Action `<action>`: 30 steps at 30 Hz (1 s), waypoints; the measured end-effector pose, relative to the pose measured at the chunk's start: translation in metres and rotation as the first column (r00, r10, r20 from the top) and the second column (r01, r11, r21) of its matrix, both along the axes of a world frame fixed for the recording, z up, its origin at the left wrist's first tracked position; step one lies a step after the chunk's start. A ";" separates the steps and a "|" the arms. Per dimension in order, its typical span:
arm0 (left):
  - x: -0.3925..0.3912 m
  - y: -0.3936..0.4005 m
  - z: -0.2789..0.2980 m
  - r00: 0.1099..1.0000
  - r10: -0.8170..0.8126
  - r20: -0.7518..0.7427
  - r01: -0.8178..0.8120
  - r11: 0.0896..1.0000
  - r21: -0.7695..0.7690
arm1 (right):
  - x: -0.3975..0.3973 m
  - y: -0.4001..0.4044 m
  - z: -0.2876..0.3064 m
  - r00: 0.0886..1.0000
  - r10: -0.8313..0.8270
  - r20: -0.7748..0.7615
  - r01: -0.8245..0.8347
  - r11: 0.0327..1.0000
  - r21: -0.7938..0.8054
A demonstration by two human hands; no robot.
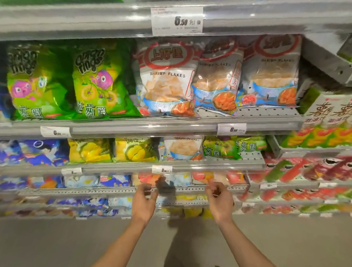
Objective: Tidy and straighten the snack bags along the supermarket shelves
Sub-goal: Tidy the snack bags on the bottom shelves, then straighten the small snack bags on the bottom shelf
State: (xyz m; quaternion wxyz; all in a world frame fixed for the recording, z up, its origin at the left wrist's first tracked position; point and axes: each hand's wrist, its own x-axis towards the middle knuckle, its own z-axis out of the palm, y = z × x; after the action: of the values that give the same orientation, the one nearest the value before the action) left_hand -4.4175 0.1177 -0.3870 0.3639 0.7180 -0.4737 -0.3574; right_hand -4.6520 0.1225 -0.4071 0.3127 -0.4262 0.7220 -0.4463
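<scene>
left hand [145, 200]: fingers loosely curled, holding nothing, before a low shelf edge [112, 191] | right hand [218, 197]: fingers curled inward, blurred, cannot tell any hold | shrimp flakes bags [167, 78]: well above both hands, leaning unevenly | green bags [92, 79]: up-left of left hand | price tag [162, 169]: just above, between hands

Both hands [144, 200] before snack shelves [131, 129]
</scene>
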 end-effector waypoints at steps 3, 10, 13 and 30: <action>0.023 0.010 -0.006 0.999 -0.028 -0.030 0.028 1.000 -0.012 | 0.027 0.021 -0.002 1.000 -0.027 0.009 0.028 0.999 -0.027; 0.048 0.019 -0.025 0.996 -0.043 -0.079 0.046 0.998 0.031 | 0.051 0.044 -0.013 0.995 -0.059 0.081 0.059 0.998 0.008; 0.050 0.017 -0.034 0.995 -0.028 -0.099 0.033 0.998 0.049 | 0.052 0.041 -0.023 0.995 -0.054 0.087 0.053 0.998 0.024; 0.059 -0.049 -0.161 0.993 0.077 -0.094 -0.088 0.990 -0.109 | 0.062 -0.040 -0.149 0.992 0.046 0.121 -0.032 0.993 -0.112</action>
State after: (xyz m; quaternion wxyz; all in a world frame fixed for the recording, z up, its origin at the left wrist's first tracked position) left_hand -4.3585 0.0684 -0.5483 0.4393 0.6985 -0.4463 -0.3462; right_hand -4.5896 0.0826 -0.5559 0.3417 -0.4283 0.6672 -0.5046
